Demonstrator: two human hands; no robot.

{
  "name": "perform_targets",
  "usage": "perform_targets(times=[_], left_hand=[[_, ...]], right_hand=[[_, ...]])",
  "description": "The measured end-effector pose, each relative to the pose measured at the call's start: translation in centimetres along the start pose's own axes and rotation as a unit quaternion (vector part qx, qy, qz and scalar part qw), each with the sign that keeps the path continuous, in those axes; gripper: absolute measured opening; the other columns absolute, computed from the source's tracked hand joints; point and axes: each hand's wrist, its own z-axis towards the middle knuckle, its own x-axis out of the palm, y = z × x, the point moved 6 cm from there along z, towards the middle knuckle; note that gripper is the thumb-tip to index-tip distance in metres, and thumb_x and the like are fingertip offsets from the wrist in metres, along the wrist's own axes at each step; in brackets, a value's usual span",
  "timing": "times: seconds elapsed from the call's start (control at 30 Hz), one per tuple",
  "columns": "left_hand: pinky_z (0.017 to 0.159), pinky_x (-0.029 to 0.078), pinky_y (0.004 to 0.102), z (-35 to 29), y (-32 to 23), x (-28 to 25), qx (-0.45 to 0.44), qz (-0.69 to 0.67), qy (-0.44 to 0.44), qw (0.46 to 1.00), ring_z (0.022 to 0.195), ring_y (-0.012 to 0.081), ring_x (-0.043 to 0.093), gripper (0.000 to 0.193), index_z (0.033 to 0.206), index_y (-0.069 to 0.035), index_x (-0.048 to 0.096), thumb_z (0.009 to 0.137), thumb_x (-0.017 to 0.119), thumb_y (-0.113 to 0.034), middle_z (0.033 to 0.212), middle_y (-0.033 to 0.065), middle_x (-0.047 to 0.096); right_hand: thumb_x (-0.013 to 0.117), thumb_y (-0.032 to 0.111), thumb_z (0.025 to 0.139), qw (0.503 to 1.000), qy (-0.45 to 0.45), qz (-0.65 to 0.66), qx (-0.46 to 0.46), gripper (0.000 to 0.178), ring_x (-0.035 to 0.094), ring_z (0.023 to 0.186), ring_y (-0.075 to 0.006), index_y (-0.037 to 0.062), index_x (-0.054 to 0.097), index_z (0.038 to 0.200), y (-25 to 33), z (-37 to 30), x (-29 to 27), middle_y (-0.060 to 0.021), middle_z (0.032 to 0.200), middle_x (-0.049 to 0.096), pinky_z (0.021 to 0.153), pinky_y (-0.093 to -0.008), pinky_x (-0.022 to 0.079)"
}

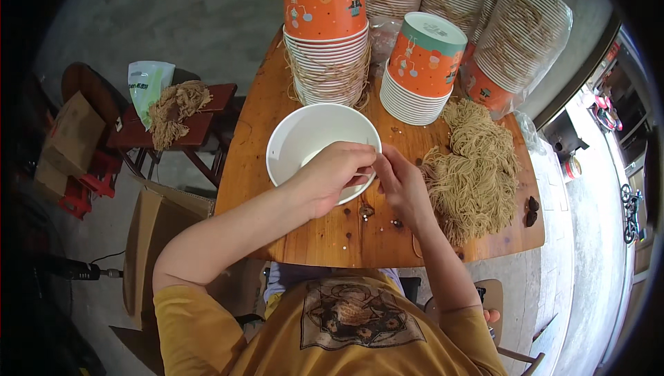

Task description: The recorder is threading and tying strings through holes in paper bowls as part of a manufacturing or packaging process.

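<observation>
A white paper bucket [287,142] stands mouth up on the wooden table in front of me. My left hand [337,172] reaches across its opening, fingers closed at the right side of the rim. Outside that same spot, my right hand [403,186] pinches the rim between thumb and fingers. The fingertips of both hands meet there; anything thin between them is too small to make out. Right of my right hand lies a big heap of tan cords [477,175].
Behind the bucket stand upside-down stacks of orange and green paper buckets [324,6], [423,58], with bagged stacks [522,30] farther back. On the left, a red bench [221,96] bears more cord [176,110] and a plastic bag [145,86]. An opened cardboard box [155,238] sits beside my left arm.
</observation>
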Motion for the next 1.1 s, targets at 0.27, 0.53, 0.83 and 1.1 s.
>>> perform_targets(times=[0.27, 0.53, 0.83, 1.1], left_hand=[[0.075, 0.048, 0.0275, -0.6, -0.8, -0.8, 0.076, 0.016, -0.133, 0.988, 0.083, 0.0146, 0.056, 0.014, 0.094, 0.0, 0.052, 0.088, 0.059, -0.011, 0.09, 0.0066, 0.058], [0.066, 0.045, 0.0279, -0.9, -1.2, -0.7, 0.232, 0.273, -0.148, 0.922, 0.073, 0.0121, 0.053, 0.011, 0.09, -0.001, 0.048, 0.085, 0.056, -0.007, 0.083, 0.0058, 0.054], [0.064, 0.043, 0.0275, -2.2, -2.8, -0.2, 0.314, 0.341, -0.173, 0.869, 0.07, 0.0125, 0.047, 0.018, 0.093, -0.003, 0.045, 0.078, 0.055, 0.0, 0.077, 0.003, 0.049], [0.067, 0.043, 0.0259, -1.2, -2.5, -0.5, 0.3, 0.261, -0.151, 0.905, 0.073, 0.0119, 0.046, 0.022, 0.095, -0.004, 0.044, 0.076, 0.054, 0.003, 0.08, 0.0021, 0.046]], right_hand=[[0.054, 0.016, 0.088, 0.999, 0.031, 0.037, -0.005, 0.03, 0.056, 0.066, -0.0133, 0.0006, 0.052, 0.113, 2.8, -1.2, 1.8, -0.0106, 0.079, 0.061, 0.063, -0.0276, 0.045], [0.055, 0.01, 0.089, 0.984, 0.058, 0.169, 0.001, 0.04, 0.051, 0.099, -0.0096, -0.0037, 0.04, 0.124, -0.5, -1.7, 3.3, -0.0046, 0.106, 0.055, 0.09, -0.0245, 0.039], [0.057, 0.015, 0.088, 0.973, 0.059, 0.224, 0.022, 0.046, 0.049, 0.075, -0.0093, -0.0031, 0.033, 0.123, 0.3, -2.4, 3.8, -0.0047, 0.082, 0.055, 0.071, -0.0238, 0.042], [0.055, 0.013, 0.089, 0.958, 0.078, 0.268, 0.062, 0.045, 0.051, 0.073, -0.0103, -0.0026, 0.031, 0.124, 0.7, -2.5, 3.6, -0.006, 0.085, 0.056, 0.065, -0.0251, 0.042]])
